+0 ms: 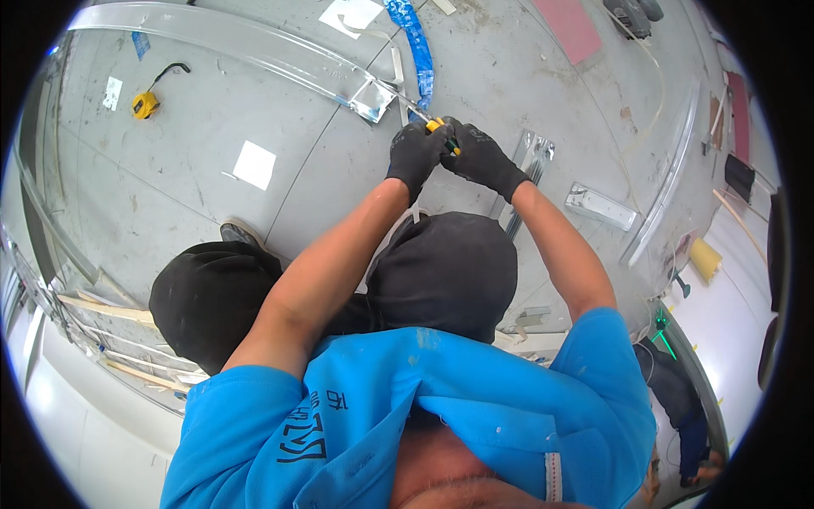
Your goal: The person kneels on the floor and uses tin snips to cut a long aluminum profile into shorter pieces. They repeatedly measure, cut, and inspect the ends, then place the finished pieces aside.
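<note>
Yellow and dark parts are seen on the handles of a hand tool, which is gripped by the left hand and the right hand, both covered by black gloves. The metal front of this tool is directed to the near end of a long metal channel, which is laid on the grey floor. Whether the channel is truly touched by the tip cannot be told, because these parts overlap and are small. By its low position, the channel is probably supported along its length by the floor, so neither hand is needed for carrying it. Two hands are perhaps put on the tool so that more force and better direction can be given.

Both hands are closed, with the knuckles turned upward, and they are brought together in front of the bent knees. The fingers of the right hand are partly hidden, so their exact hold cannot be described. Both forearms are stretched forward and inclined toward each other, while a crouching posture is suggested by the knees. Well apart, to the left, a yellow tape measure is placed on the floor.
</note>
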